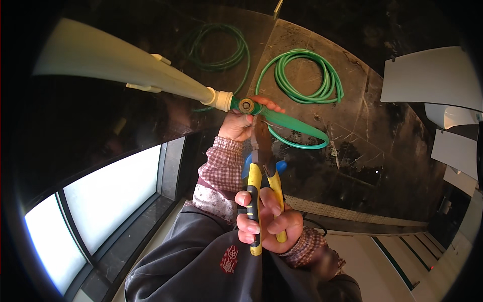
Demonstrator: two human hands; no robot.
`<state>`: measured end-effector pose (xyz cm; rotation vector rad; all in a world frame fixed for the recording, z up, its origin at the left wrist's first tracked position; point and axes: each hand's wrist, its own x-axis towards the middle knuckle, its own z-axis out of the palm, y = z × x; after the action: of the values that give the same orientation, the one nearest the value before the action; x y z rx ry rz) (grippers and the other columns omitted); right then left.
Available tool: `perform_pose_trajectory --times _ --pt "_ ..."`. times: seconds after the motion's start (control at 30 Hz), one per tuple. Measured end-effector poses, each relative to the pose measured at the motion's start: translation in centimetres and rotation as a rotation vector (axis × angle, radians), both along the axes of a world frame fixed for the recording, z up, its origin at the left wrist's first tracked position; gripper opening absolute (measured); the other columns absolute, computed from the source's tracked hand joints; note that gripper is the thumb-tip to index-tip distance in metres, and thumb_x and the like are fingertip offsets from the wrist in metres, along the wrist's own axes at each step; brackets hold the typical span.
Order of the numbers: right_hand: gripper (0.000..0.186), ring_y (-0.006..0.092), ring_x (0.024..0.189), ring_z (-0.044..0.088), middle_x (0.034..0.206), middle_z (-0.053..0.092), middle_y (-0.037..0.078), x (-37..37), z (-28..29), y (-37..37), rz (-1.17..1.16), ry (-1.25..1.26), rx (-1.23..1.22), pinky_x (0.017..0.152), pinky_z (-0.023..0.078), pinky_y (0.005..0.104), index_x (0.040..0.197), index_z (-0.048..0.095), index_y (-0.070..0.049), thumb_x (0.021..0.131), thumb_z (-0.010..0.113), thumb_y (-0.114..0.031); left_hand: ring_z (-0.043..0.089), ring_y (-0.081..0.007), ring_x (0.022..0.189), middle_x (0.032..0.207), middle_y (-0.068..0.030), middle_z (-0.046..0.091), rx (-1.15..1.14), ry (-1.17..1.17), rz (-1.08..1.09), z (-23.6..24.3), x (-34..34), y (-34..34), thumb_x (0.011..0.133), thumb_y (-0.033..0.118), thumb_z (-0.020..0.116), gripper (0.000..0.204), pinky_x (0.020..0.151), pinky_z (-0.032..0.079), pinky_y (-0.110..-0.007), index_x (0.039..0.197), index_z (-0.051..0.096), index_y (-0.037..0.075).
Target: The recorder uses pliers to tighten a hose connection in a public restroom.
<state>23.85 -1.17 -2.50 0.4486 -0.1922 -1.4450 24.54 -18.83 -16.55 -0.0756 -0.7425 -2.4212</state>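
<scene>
A pair of pliers (255, 183) with yellow-and-black handles is gripped by my right hand (282, 229), its fingers wrapped round the handles. The dark jaws point away from me and reach up to the green hose (288, 122) near a pipe fitting (246, 105). That fitting is green with a round brass-coloured port. My left hand (237, 126) closes round the fitting and hose end from below, with fingertips showing on the far side. Behind the pliers, a blue piece (280, 165) shows at both sides; its kind is mostly hidden.
A thick white pipe (136, 63) with a cream coupling (220, 99) runs in from upper left. The coiled hose (307, 75) lies on the wet, stained floor; a darker coil at left looks like a reflection. White panels (432, 80) stand at right, a bright window (113, 194) at lower left.
</scene>
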Motion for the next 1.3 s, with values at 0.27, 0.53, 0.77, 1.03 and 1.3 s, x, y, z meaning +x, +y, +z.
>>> perform_pose_trajectory --times 0.27,0.53,0.77,1.03,1.3 --pt "0.031 0.0251 0.081 0.049 0.111 0.042 0.014 -0.3 0.1 0.4 0.069 0.501 0.208 0.070 0.040 0.0398 0.073 0.039 -0.014 0.059 0.047 0.013 0.050 -0.0383 0.105 0.106 -0.0134 0.057 0.058 0.042 -0.020 -0.6 0.1 0.2 0.071 0.024 0.071 0.047 0.092 0.038 -0.052 0.109 0.053 0.002" --pt "0.028 0.0282 0.081 0.053 0.112 0.046 0.022 -1.4 -0.1 0.8 0.158 0.810 0.294 0.072 0.044 0.0406 0.074 0.037 -0.011 0.064 0.047 0.013 0.051 -0.0356 0.106 0.105 -0.0125 0.058 0.023 -0.028 -0.052 -0.3 0.6 -0.5 0.070 0.023 0.071 0.048 0.094 0.035 -0.048 0.110 0.054 0.002" --pt "0.025 0.0180 0.078 0.056 0.111 0.049 0.020 -2.3 -0.5 1.2 0.219 1.101 0.359 0.072 0.048 0.0330 0.069 0.029 -0.010 0.068 0.045 0.009 0.051 -0.0330 0.106 0.105 -0.0116 0.058 -0.017 -0.032 -0.073 -0.6 0.5 -0.8 0.070 0.025 0.071 0.049 0.094 0.035 -0.046 0.110 0.053 0.001" --pt "0.019 0.0173 0.076 0.057 0.106 0.053 0.017 -2.9 -0.7 1.2 0.274 1.605 0.423 0.070 0.048 0.0296 0.085 0.041 0.000 0.071 0.039 0.013 0.052 -0.0324 0.106 0.105 -0.0123 0.058 -0.001 -0.048 -0.085 -0.2 0.4 -0.9 0.070 0.025 0.071 0.050 0.094 0.036 -0.046 0.110 0.053 0.001" --pt "0.020 0.0171 0.080 0.053 0.108 0.042 0.012 -4.0 -0.1 1.4 0.290 1.968 0.348 0.074 0.043 0.0269 0.082 0.048 -0.001 0.065 0.052 0.009 0.051 -0.0345 0.106 0.105 -0.0143 0.058 0.041 -0.073 -0.068 -0.1 0.6 -0.7 0.069 0.023 0.071 0.049 0.094 0.036 -0.047 0.110 0.053 0.002"
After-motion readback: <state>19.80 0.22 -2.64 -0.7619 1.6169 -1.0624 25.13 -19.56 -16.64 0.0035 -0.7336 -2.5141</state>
